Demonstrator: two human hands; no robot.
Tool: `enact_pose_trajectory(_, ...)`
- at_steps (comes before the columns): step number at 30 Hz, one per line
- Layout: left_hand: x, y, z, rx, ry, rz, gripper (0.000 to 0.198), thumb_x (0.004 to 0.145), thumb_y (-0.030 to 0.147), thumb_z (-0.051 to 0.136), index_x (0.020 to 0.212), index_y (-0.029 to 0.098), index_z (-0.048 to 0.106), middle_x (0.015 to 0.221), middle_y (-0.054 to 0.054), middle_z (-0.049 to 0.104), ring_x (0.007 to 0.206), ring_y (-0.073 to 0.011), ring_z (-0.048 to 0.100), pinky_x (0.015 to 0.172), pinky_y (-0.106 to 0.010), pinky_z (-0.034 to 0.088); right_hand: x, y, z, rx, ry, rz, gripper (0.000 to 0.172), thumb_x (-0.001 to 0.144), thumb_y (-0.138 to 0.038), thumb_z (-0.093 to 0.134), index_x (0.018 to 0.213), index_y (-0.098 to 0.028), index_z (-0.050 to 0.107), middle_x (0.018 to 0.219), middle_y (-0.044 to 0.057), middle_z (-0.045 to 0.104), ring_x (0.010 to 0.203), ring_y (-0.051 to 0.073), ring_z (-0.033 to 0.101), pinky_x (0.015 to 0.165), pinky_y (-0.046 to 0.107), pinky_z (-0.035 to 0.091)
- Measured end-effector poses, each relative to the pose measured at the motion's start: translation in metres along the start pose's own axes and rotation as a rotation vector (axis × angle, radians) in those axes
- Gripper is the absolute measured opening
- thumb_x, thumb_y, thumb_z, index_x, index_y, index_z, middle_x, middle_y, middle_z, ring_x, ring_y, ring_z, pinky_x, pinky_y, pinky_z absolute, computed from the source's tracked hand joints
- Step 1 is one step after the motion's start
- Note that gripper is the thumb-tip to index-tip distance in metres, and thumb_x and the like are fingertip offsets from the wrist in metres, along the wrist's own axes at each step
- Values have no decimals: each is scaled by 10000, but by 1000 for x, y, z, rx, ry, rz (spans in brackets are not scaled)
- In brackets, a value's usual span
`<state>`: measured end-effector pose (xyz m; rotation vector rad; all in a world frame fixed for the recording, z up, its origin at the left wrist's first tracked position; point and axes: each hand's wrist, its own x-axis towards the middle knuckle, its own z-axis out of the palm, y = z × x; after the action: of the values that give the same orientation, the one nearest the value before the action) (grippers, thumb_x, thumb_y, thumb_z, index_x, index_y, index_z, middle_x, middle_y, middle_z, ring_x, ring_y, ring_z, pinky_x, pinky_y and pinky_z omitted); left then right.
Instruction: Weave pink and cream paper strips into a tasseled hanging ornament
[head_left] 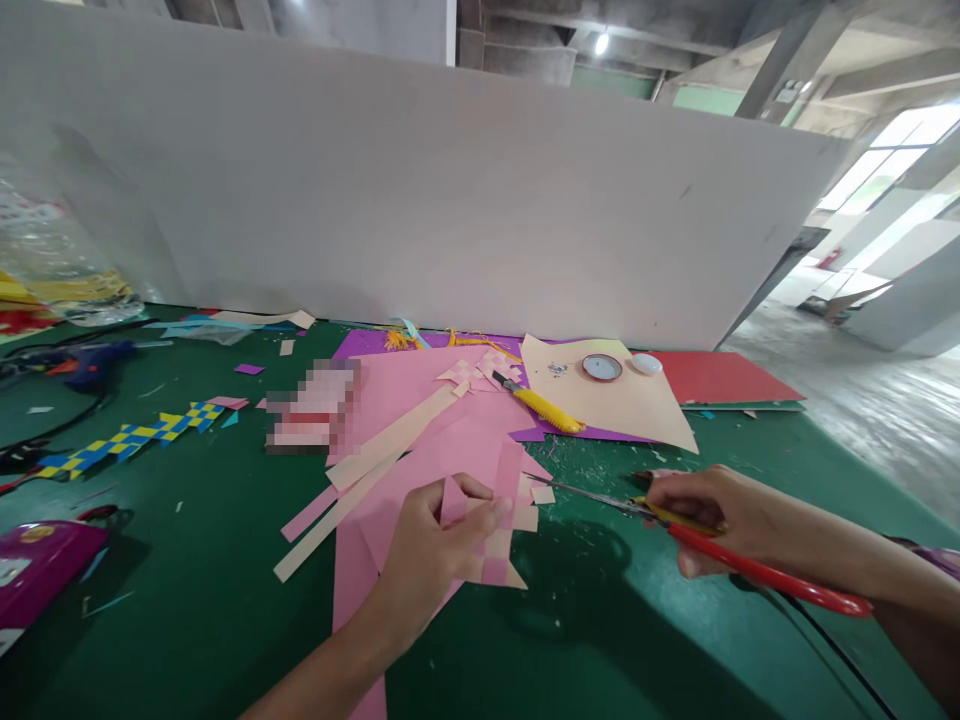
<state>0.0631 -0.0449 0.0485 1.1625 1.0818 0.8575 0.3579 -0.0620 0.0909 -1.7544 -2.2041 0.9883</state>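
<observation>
My left hand [442, 535] pinches a small woven piece of pink and cream paper strips [496, 545] above the pink sheets. My right hand [697, 510] grips red-handled scissors [772, 575]. Their thin blades point left, with the tips close to the right edge of the woven piece; whether they touch it I cannot tell. A dark pointed tip also shows by the right fingers, its kind unclear. Loose cream paper strips [401, 430] lie on the pink paper [356, 600] beyond my left hand. A yellow utility knife [551, 410] rests just behind the woven piece.
A cream sheet [615, 400] carries a round tin [602, 368] and a white lid [646, 364]. Red card [727, 378] lies at right. On the left are a blue-yellow woven strip [142, 437], a glue gun [94, 362] and a magenta case [45, 560]. A white panel [420, 200] stands behind.
</observation>
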Motion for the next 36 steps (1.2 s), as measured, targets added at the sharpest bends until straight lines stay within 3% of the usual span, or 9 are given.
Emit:
enact_pose_trajectory(3, 0, 2, 2, 8, -5, -23, 326, 733, 412, 679, 594, 174, 504, 523, 64, 362, 466, -70, 331, 462, -212, 303, 5, -5, 0, -9, -133, 14, 369, 671, -570, 680, 780, -221, 632, 620, -31, 520, 514, 99, 402, 470, 230, 287)
enact_pose_trajectory(9, 0, -1, 3, 69, -42, -9, 272, 735, 407, 668, 651, 172, 562, 536, 52, 413, 475, -79, 353, 444, -205, 302, 14, -26, 3, -21, -221, 26, 344, 705, -540, 682, 777, -214, 598, 644, -51, 501, 555, 91, 361, 507, 237, 246)
enact_pose_trajectory(18, 2, -6, 3, 73, -51, -21, 294, 732, 448, 667, 688, 173, 571, 512, 62, 390, 454, -72, 339, 421, -186, 288, 17, -30, 5, -12, -230, 42, 336, 723, -529, 675, 760, -213, 567, 628, -64, 483, 557, 87, 350, 511, 249, 208)
enact_pose_trajectory(24, -1, -3, 4, 64, -36, -3, 281, 732, 436, 667, 687, 172, 582, 551, 35, 457, 498, -97, 428, 439, -196, 341, 17, -32, 6, -23, -224, 41, 351, 728, -539, 664, 745, -207, 552, 617, -66, 471, 552, 86, 336, 507, 251, 200)
enact_pose_trajectory(36, 1, -8, 3, 93, 8, -30, 330, 709, 476, 676, 682, 175, 543, 530, 54, 400, 468, -81, 373, 443, -202, 326, 16, -36, 6, -30, -206, 47, 364, 722, -533, 668, 705, -197, 529, 597, -69, 434, 546, 83, 295, 503, 252, 184)
